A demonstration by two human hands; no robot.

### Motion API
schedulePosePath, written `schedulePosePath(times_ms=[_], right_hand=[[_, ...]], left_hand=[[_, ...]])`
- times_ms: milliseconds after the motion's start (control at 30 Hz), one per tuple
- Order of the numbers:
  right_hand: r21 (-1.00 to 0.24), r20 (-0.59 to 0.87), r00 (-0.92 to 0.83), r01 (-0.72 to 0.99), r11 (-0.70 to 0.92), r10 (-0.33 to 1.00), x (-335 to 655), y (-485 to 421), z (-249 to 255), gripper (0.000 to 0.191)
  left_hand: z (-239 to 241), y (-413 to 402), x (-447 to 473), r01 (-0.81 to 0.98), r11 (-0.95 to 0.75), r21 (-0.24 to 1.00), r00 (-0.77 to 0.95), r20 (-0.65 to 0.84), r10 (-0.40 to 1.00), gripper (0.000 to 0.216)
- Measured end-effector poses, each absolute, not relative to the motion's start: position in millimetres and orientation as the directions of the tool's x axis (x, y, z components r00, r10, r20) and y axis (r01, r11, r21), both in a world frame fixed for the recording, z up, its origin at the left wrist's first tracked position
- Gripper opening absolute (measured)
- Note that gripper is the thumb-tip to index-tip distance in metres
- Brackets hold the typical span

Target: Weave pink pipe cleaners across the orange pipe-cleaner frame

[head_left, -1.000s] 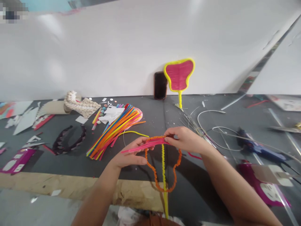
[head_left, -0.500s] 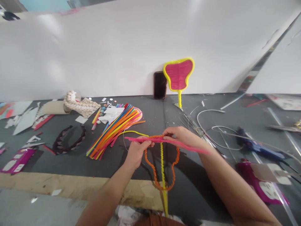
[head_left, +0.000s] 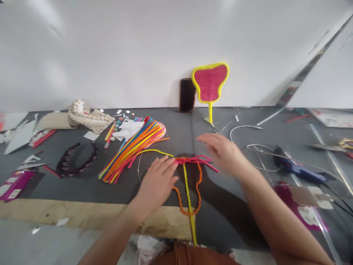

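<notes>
An orange wavy pipe-cleaner frame (head_left: 198,183) lies on the dark tabletop, with a twisted yellow pipe-cleaner stem (head_left: 188,187) running down its middle toward me. Several pink pipe cleaners (head_left: 194,159) lie across its top, their right ends loose and fanned out. My left hand (head_left: 157,182) rests palm down with fingers stretched over the frame's left side and the pink pipe cleaners' left ends, hiding them. Raised just right of the pink ends, my right hand (head_left: 224,152) is slightly blurred, its fingers extended and nothing visible in them.
Left lies a bundle of coloured pipe cleaners (head_left: 135,149). Behind, a phone (head_left: 186,95) and a pink-and-yellow fan shape (head_left: 210,84) lean on the white wall. A blue glue gun (head_left: 300,167), scissors (head_left: 328,147), a braided headband (head_left: 67,160) and purple packs (head_left: 16,184) lie around.
My right hand has let go of the pink pipe cleaners and lifted away to the right. The left hand has gone from pinching them to lying flat. The pink strands now rest across the frame.
</notes>
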State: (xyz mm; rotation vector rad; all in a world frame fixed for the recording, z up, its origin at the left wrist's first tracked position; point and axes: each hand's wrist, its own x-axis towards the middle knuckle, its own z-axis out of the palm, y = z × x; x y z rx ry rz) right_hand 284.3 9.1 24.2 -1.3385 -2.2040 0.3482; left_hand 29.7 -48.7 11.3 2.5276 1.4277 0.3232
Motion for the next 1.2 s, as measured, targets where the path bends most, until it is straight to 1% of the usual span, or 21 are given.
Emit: schedulePosePath(times_ms=[33,67,100,133,200,300,467,567,733,867,967,1100,1200], right_hand=[[-0.417,0.275,-0.474,0.725,0.548,0.836,274.5,1.6,19.4,0.045],[-0.353,0.225,-0.550,0.723,0.593,0.804,265.3,-5.8,12.9,0.045],[-0.291,0.155,-0.588,0.741,0.605,0.794,257.5,-12.6,5.2,0.046],[-0.239,0.095,-0.610,0.753,0.613,0.787,251.7,-18.7,-3.0,0.046],[-0.170,0.032,-0.603,0.783,0.598,0.797,246.1,-27.4,-17.8,0.045],[-0.137,0.006,-0.570,0.813,0.566,0.821,248.2,-32.7,-30.5,0.044],[-0.156,-0.015,-0.569,0.813,0.560,0.822,256.1,-32.8,-33.4,0.047],[-0.165,-0.027,-0.577,0.808,0.566,0.816,259.8,-33.3,-34.4,0.048],[-0.165,0.002,-0.566,0.813,0.558,0.825,260.7,-34.4,-38.6,0.052],[-0.178,0.036,-0.559,0.812,0.556,0.828,261.2,-32.7,-41.2,0.048],[-0.227,0.121,-0.520,0.815,0.534,0.845,272.6,-27.6,-40.1,0.040],[-0.326,0.310,-0.345,0.837,0.440,0.886,295.5,-18.8,-32.8,0.032],[-0.344,0.335,-0.329,0.830,0.439,0.883,300.2,-15.3,-27.0,0.027]], left_hand=[[2.1,-49.1,38.6,0.813,-0.536,0.227,0.526,0.109,0.844,0.040],[-7.0,-49.0,45.9,0.806,-0.565,0.179,0.555,0.104,0.825,0.044],[-15.1,-48.4,51.2,0.801,-0.581,0.142,0.573,0.094,0.814,0.046],[-21.6,-47.7,54.6,0.804,-0.583,0.116,0.578,0.078,0.812,0.049],[-29.7,-46.2,56.5,0.817,-0.570,0.089,0.567,0.050,0.822,0.054],[-33.5,-45.3,52.6,0.828,-0.553,0.092,0.553,0.029,0.833,0.063],[-38.5,-45.4,46.3,0.824,-0.549,0.143,0.552,0.019,0.833,0.075],[-41.1,-45.1,45.7,0.822,-0.550,0.149,0.553,0.025,0.833,0.079],[-38.6,-44.3,46.8,0.822,-0.564,0.077,0.565,0.010,0.825,0.074],[-34.9,-43.9,48.8,0.822,-0.569,0.041,0.569,-0.002,0.822,0.080],[-33.3,-43.5,51.1,0.821,-0.570,0.028,0.570,0.008,0.821,0.083],[-31.0,-41.1,55.1,0.826,-0.563,0.021,0.563,0.008,0.827,0.080],[-28.3,-37.5,57.4,0.828,-0.561,0.010,0.561,-0.003,0.828,0.076]])
